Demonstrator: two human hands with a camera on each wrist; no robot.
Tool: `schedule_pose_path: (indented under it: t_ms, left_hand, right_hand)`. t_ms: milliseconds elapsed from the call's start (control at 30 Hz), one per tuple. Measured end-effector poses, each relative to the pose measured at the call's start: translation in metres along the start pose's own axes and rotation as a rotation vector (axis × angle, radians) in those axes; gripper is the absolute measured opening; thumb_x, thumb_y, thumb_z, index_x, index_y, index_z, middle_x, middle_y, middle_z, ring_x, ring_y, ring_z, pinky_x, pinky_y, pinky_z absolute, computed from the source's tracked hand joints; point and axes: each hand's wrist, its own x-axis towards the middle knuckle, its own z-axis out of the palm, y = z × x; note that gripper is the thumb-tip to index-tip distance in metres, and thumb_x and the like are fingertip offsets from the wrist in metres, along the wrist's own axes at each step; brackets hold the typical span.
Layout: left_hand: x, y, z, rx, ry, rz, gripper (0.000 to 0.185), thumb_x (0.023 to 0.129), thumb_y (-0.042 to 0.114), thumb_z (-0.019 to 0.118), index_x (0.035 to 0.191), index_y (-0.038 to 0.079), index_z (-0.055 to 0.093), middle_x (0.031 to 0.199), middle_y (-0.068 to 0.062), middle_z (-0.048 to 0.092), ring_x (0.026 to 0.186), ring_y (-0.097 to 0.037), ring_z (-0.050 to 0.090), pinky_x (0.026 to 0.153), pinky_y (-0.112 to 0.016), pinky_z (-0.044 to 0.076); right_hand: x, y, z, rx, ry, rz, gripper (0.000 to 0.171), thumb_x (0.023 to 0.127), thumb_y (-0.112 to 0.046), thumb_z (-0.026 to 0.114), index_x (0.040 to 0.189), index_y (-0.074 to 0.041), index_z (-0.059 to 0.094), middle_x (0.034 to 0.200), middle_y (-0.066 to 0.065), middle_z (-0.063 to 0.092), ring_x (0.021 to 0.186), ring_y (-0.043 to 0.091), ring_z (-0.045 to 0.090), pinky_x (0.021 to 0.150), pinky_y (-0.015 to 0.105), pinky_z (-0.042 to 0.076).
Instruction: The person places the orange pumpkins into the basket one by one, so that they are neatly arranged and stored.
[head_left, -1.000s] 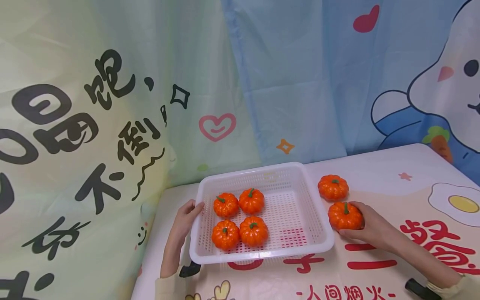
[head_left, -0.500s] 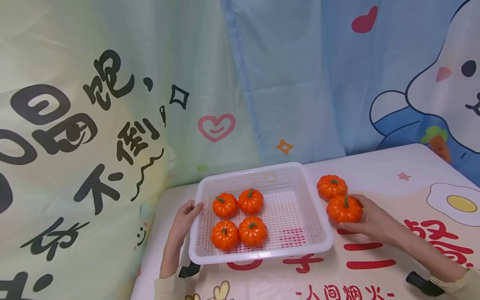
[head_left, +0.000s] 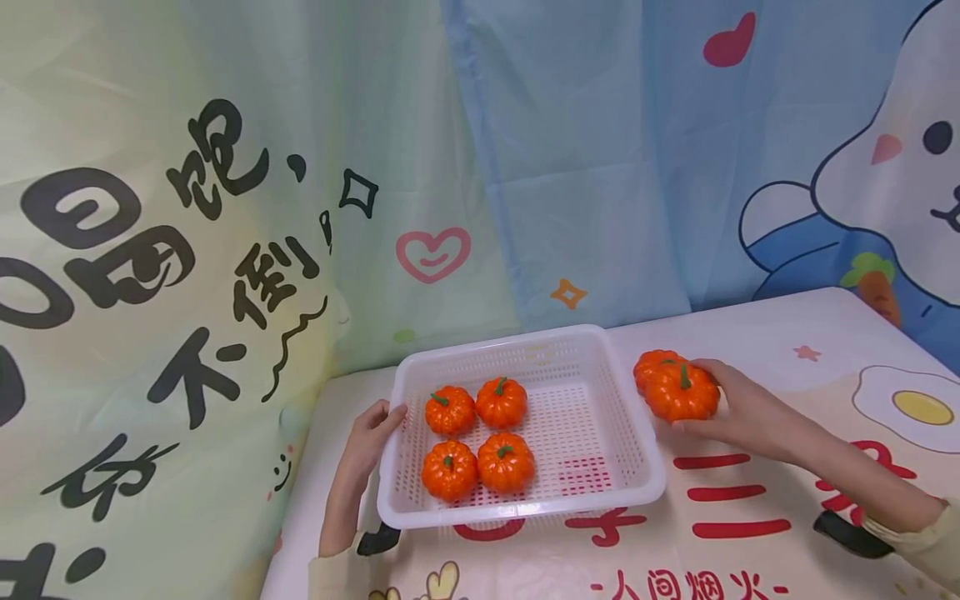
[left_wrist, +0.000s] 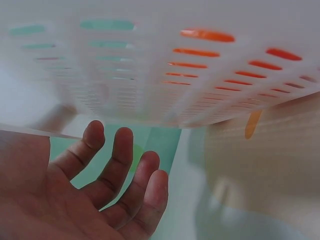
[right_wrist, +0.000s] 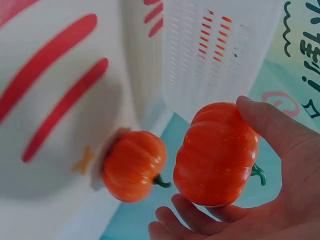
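Note:
My right hand (head_left: 750,410) holds a small orange toy pumpkin (head_left: 684,396) with a green stem, just right of the white plastic basket (head_left: 525,507). In the right wrist view the thumb and fingers grip this pumpkin (right_wrist: 215,155) at opposite sides, and it is raised off the table. Another pumpkin (right_wrist: 134,167) sits on the table behind it, partly hidden in the head view. My left hand (head_left: 370,437) holds the basket's left rim, thumb over the top. Its fingers (left_wrist: 117,165) show outside the perforated wall in the left wrist view.
Several pumpkins (head_left: 507,462) lie in the left half of the basket. A printed cloth (head_left: 810,400) with red lettering and a fried egg picture covers the table. A patterned curtain (head_left: 585,167) hangs along the back and left.
My right hand has lifted the pumpkin from beside the basket and moved it up and slightly back, so it now overlaps the other pumpkin. The left hand and basket stay put.

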Motion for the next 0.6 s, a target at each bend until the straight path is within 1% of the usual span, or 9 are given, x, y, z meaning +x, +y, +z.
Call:
schedule_pose_path:
  t_ms: [167, 333, 467, 600]
  left_hand:
    - [0.001, -0.002, 0.0, 0.0, 0.004, 0.012, 0.031, 0.101, 0.036, 0.06, 0.102, 0.005, 0.06, 0.093, -0.01, 0.064, 0.073, -0.015, 0.063, 0.063, -0.025, 0.057]
    - [0.003, -0.003, 0.0, -0.003, 0.005, 0.007, 0.029, 0.101, 0.035, 0.06, 0.101, 0.006, 0.06, 0.093, -0.01, 0.064, 0.073, -0.015, 0.063, 0.062, -0.024, 0.057]
    - [0.004, -0.003, 0.0, -0.024, -0.003, 0.001, 0.029, 0.101, 0.033, 0.06, 0.101, 0.005, 0.059, 0.092, -0.008, 0.063, 0.073, -0.016, 0.062, 0.062, -0.024, 0.057]
    - [0.002, -0.003, -0.001, -0.031, -0.008, 0.007, 0.029, 0.101, 0.035, 0.06, 0.101, 0.006, 0.059, 0.092, -0.008, 0.063, 0.073, -0.016, 0.064, 0.062, -0.024, 0.057]
  right_hand:
    - [0.006, -0.014, -0.011, -0.021, 0.015, -0.059, 0.101, 0.079, -0.036, 0.084, 0.149, 0.007, 0.025, 0.143, 0.031, 0.039, 0.121, 0.049, 0.047, 0.088, 0.059, 0.056]
    - [0.015, -0.03, -0.02, -0.026, 0.0, -0.095, 0.101, 0.077, -0.036, 0.085, 0.148, 0.006, 0.027, 0.143, 0.03, 0.04, 0.123, 0.048, 0.046, 0.082, 0.052, 0.06]
    - [0.021, -0.046, -0.021, -0.011, -0.025, -0.122, 0.097, 0.077, -0.034, 0.086, 0.148, 0.003, 0.029, 0.141, 0.027, 0.043, 0.122, 0.046, 0.048, 0.075, 0.045, 0.062]
    - [0.026, -0.06, -0.018, -0.01, -0.039, -0.151, 0.092, 0.078, -0.031, 0.085, 0.147, 0.0, 0.032, 0.14, 0.023, 0.046, 0.122, 0.044, 0.049, 0.078, 0.045, 0.062]
